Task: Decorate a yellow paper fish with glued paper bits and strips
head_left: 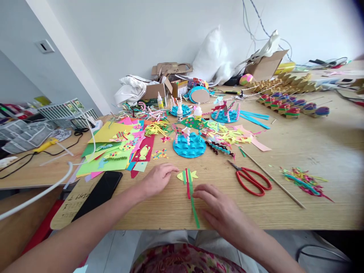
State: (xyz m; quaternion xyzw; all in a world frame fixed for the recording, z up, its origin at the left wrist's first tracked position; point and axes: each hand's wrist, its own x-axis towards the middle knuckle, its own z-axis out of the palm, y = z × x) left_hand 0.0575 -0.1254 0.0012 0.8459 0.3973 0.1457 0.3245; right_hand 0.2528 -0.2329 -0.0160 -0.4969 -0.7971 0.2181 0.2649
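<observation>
A small yellow paper fish (195, 174) lies flat on the table in front of me, crossed by narrow green and red paper strips. The red strip (188, 191) hangs below the fish's body, and a longer green strip (195, 214) reaches almost to the table edge. My left hand (158, 179) is just left of the fish's head, fingers stretched out and holding nothing. On the other side, my right hand (217, 203) has its fingers apart, with the fingertips at the long green strip; whether they touch it I cannot tell.
Red-handled scissors (252, 181) and a thin wooden stick (273, 181) lie to the right, near paper scraps (305, 182). A blue scalloped base (189, 148) stands beyond the fish. Coloured paper sheets (98, 153) and a black phone (99, 193) are on the left. Glue bottles (179, 113) stand farther back.
</observation>
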